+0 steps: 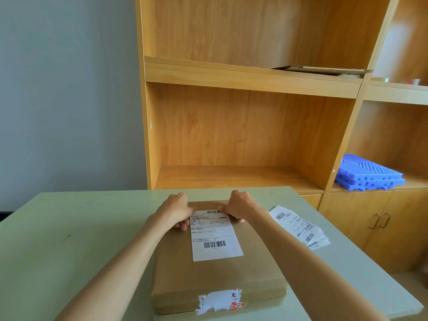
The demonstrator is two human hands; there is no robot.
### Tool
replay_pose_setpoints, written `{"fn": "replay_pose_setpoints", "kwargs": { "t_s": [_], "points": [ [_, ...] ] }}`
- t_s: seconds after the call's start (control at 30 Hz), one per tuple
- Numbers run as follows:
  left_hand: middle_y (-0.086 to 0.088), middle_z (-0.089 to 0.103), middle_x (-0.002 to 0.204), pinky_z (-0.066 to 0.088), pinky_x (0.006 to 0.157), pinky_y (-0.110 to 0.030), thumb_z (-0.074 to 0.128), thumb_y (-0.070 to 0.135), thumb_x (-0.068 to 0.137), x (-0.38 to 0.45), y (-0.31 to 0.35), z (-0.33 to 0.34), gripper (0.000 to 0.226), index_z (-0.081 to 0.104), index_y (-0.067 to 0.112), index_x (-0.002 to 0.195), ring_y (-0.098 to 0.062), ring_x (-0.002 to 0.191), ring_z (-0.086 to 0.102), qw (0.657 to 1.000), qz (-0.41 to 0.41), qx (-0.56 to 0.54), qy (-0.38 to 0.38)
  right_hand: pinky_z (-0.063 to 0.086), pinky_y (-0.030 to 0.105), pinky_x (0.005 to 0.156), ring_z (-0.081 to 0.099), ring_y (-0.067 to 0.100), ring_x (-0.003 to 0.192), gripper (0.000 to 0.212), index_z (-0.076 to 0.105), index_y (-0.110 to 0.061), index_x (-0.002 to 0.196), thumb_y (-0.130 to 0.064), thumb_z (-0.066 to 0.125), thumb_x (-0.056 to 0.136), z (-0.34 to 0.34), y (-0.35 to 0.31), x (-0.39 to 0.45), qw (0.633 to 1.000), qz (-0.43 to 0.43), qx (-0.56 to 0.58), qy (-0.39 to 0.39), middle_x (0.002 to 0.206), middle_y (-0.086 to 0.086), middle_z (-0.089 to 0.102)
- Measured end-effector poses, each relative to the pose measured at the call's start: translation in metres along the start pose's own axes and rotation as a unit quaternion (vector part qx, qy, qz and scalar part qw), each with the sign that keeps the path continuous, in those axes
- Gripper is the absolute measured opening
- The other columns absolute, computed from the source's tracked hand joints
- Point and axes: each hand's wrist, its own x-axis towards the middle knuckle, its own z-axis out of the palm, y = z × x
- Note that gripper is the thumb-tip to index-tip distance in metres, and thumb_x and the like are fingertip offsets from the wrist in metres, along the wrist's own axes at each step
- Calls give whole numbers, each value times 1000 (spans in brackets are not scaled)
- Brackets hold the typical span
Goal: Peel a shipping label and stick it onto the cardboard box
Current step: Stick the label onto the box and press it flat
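A flat brown cardboard box (215,274) lies on the pale green table (69,239) in front of me. A white shipping label (215,237) with two barcodes lies flat on the box's top, toward its far end. My left hand (177,208) rests curled at the label's top left corner, fingers pressing on the edge. My right hand (238,205) is curled at the label's top right corner, fingertips down on it. A torn white and red sticker remnant (220,300) clings to the box's near edge.
A fanned pile of more shipping labels (298,225) lies on the table to the right of the box. Behind the table stands a wooden shelf unit (231,135). Blue plastic trays (368,174) are stacked on a cabinet at the right.
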Motion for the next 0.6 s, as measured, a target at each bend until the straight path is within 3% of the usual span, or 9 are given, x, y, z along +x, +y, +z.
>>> {"fn": "replay_pose_setpoints", "kwargs": {
  "t_s": [0.13, 0.27, 0.37, 0.5, 0.6],
  "points": [
    [-1, 64, 58, 38, 32, -16, 53, 23, 98, 1, 0, 0, 24, 55, 9, 80, -6, 32, 55, 1000, 2, 2, -1, 55, 32, 74, 57, 22, 67, 51, 38, -13, 67, -53, 58, 91, 1, 0, 1, 1000, 2, 3, 1, 77, 9, 57],
    [-1, 64, 59, 37, 32, -16, 53, 24, 98, 1, -1, 1, 25, 54, 9, 79, -6, 33, 55, 1000, 2, 2, 2, 56, 33, 76, 59, 24, 75, 51, 37, -15, 67, -54, 58, 91, 1, 0, -1, 1000, 2, 6, 3, 78, 8, 56],
    [-1, 64, 59, 38, 34, -16, 52, 25, 98, 1, -2, 3, 24, 54, 9, 81, -8, 35, 56, 1000, 5, 10, 12, 53, 31, 69, 59, 24, 75, 50, 38, -15, 67, -53, 57, 93, 1, -1, -3, 1000, -2, 4, 6, 79, 8, 57],
    [-2, 66, 60, 46, 45, -21, 52, 28, 98, 3, -3, 6, 27, 58, 8, 80, -13, 42, 60, 999, 7, 28, 33, 50, 30, 64, 58, 27, 78, 49, 36, -16, 66, -50, 57, 93, 2, -2, -8, 1000, -3, 1, 15, 83, 12, 57],
    [-7, 71, 63, 56, 63, -30, 52, 31, 96, 5, -5, 10, 33, 57, 10, 71, -18, 46, 62, 997, 7, 60, 58, 44, 30, 62, 53, 28, 80, 49, 37, -15, 67, -53, 57, 92, 3, -3, -12, 1000, -1, -5, 22, 87, 10, 54]
  ]
}}
